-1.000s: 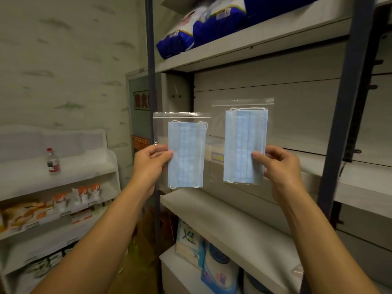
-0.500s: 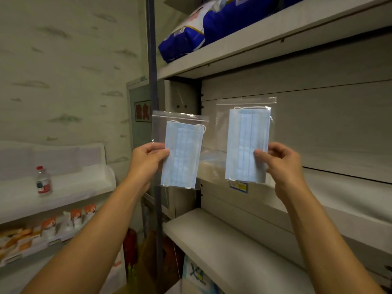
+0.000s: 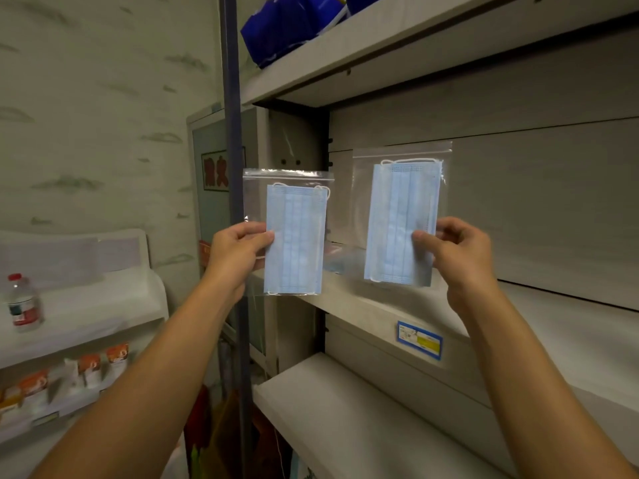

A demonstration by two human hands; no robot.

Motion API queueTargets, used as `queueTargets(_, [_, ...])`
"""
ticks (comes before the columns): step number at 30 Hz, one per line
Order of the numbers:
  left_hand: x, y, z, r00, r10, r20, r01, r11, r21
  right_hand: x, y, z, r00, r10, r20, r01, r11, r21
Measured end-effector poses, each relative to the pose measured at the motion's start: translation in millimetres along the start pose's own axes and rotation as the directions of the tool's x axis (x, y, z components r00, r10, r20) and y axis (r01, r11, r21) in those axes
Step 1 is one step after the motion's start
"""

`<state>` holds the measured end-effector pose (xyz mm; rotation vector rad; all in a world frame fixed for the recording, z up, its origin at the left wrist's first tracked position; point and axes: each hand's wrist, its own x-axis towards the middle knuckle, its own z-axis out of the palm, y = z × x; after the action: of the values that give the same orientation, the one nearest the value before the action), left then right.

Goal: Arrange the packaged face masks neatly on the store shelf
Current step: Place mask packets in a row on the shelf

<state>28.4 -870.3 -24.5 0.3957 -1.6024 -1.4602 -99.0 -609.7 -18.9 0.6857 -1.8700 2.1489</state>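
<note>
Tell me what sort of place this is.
Probably a small shop: tiered shelves carry a price label on one edge, rows of small boxed goods fill the side rack, and blue bulk packs sit up top.

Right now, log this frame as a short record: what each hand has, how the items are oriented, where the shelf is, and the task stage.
left hand: pinches left bagged mask by its left edge
right hand: pinches right bagged mask by its right edge
orientation: both upright, zip seals on top, apart
middle shelf: behind and below the masks, price label on front edge
stage: neither mask placed yet
</note>
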Motion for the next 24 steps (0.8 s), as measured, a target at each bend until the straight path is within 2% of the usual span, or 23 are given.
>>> queueTargets(6, [45,-19,11,0.998,-0.020,0.056,0.020,1.000,0.000,19,11,18,0.999,0.013,-0.049,-0.014,1.000,-0.022])
queueTargets(13, [110,-44,26,0.973,-0.077,0.220,0.089,0.995,-0.042,36,14,43,0.990,-0.022,-0.140,0.018,0.999,-0.032])
queueTargets(21, [188,-79,56,0.877,-0.166,0.451,0.228,0.970,-0.086,55,26,81,0.956,-0.036,-0.293,0.018,0.998,-0.064])
queueTargets(24, [214,-98,75,0.837,-0.173,0.519,0.228,0.973,-0.044,59,33,87,0.940,-0.038,-0.340,0.012,0.997,-0.079])
